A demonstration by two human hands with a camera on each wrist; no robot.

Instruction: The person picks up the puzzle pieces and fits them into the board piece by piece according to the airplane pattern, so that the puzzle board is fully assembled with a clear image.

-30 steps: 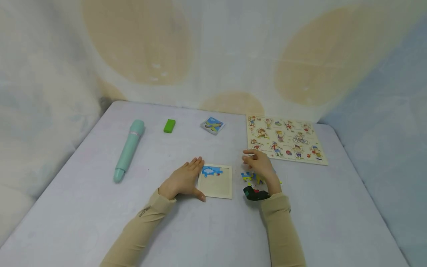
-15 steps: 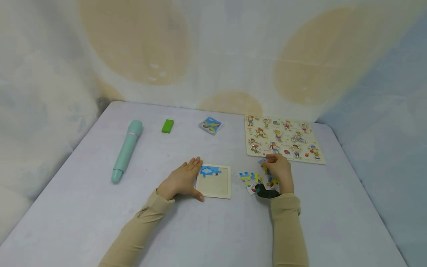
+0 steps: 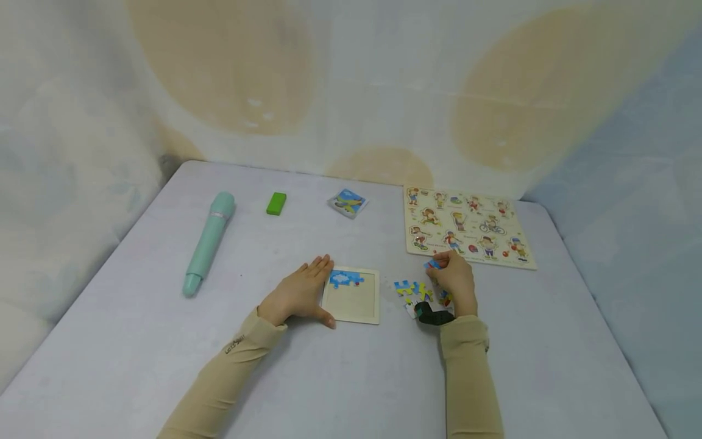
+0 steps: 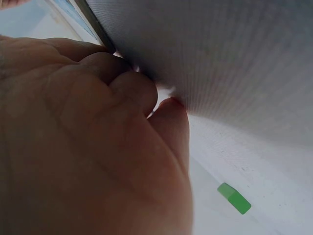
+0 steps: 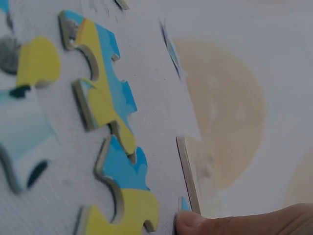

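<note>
The blue piece sits at the right hand's fingertips, pinched, just beyond the loose pieces. Left of them, the left hand, thumb spread, rests against the frame. The sleeve lettering is illegible. A second ago the right hand was farther left.

Held piece: mostly hidden by the right grip
Loose pieces: some partly hidden by the right grip, others blurred in the right wrist view
Frame: near corner covered by the thumb of the left grip
Board lettering: beyond the right grip, too small to read
Sleeves: cut off behind both grips
</note>
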